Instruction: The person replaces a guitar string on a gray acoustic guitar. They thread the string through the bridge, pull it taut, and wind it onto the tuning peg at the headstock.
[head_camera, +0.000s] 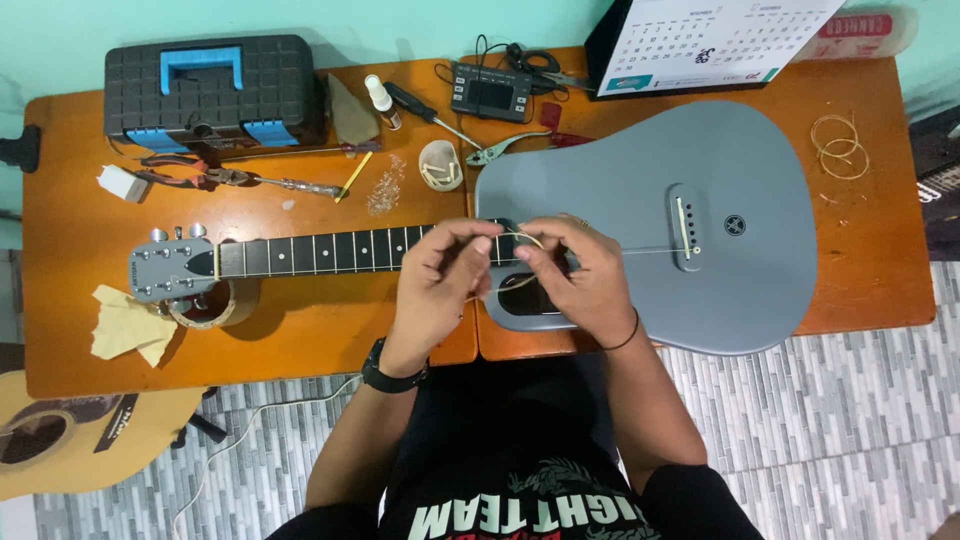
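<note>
A grey acoustic guitar (700, 170) lies flat on an orange wooden table (300, 330), its headstock (170, 268) pointing left. My left hand (440, 275) and my right hand (575, 275) meet over the sound hole near the neck joint. Both pinch a thin coiled guitar string (520, 240) between their fingertips. One string runs from my right hand to the bridge (685, 228). A black watch sits on my left wrist, a thin black band on my right.
A black and blue toolbox (210, 90) stands at the back left, with pliers (185, 175), screwdrivers, a small bottle and a tuner (490, 92) nearby. A desk calendar (715, 45) stands behind the guitar. Coiled strings (838, 145) lie at the right. Tape roll and cloth sit under the headstock.
</note>
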